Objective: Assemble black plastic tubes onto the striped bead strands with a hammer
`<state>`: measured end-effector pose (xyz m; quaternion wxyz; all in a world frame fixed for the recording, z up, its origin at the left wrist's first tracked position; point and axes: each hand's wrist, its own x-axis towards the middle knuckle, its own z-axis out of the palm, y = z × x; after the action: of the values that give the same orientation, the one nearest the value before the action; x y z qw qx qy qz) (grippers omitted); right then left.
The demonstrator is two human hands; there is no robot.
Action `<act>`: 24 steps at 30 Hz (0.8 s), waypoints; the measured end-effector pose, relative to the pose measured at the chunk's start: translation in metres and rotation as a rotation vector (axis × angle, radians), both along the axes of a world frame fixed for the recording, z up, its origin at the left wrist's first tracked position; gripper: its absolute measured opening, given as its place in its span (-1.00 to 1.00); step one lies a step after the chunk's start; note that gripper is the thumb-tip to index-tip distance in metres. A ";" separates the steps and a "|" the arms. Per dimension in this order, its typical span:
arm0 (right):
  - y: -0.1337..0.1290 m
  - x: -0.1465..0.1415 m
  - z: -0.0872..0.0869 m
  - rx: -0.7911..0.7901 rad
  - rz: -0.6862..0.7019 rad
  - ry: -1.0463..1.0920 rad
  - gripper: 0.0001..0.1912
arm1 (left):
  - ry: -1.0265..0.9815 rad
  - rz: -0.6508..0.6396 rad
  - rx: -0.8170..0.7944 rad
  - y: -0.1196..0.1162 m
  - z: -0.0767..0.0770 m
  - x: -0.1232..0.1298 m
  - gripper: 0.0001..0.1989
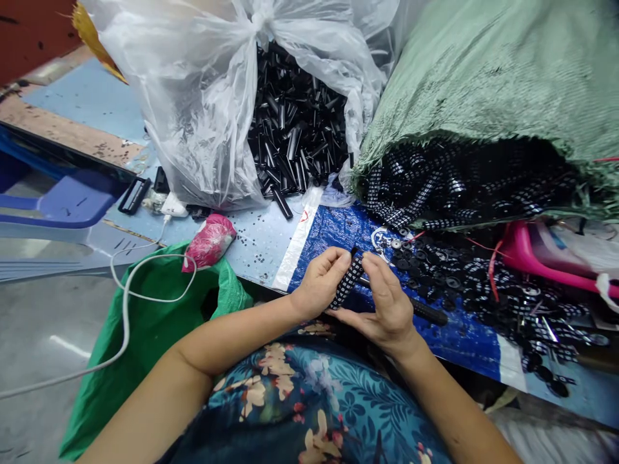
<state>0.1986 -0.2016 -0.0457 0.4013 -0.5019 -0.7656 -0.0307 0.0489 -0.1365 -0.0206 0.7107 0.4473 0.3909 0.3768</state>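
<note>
A black tube-shaped piece patterned with small white squares (346, 283) is pinched between my two hands, in front of my body at the table's edge. My left hand (319, 283) closes its thumb and fingers on the near left side of it. On the other side my right hand (384, 306) grips the same piece with thumb and fingertips. A dark rod with a black grip (429, 312) shows behind my right hand, over the blue sheet (329, 238); whether that hand touches it I cannot tell.
A clear plastic bag (203, 116) spills black plastic pieces (294, 142). Beside it, a green woven sack (483, 71) holds patterned pieces (435, 180). Black round parts (440, 258) lie near a pink basket (541, 261). At left are a green bag (145, 309), pink bundle (210, 240) and white cable (126, 309).
</note>
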 end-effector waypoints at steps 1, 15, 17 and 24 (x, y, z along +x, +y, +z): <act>-0.001 -0.001 0.000 0.011 -0.027 -0.014 0.10 | -0.041 0.002 -0.052 -0.001 0.001 0.000 -0.62; -0.003 0.004 -0.006 -0.068 -0.046 -0.028 0.13 | -0.146 -0.233 -0.370 0.012 -0.010 -0.013 -0.48; -0.005 0.012 -0.012 -0.111 -0.055 -0.041 0.10 | -0.060 -0.191 -0.191 0.020 -0.016 -0.022 -0.54; -0.022 0.039 -0.032 -0.252 -0.249 -0.263 -0.77 | 0.763 -0.257 0.539 0.072 -0.023 -0.073 -0.81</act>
<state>0.2371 -0.2237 -0.0777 0.2251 -0.6306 -0.7411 -0.0493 -0.0243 -0.0650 -0.0438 0.4163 0.7665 0.4537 0.1827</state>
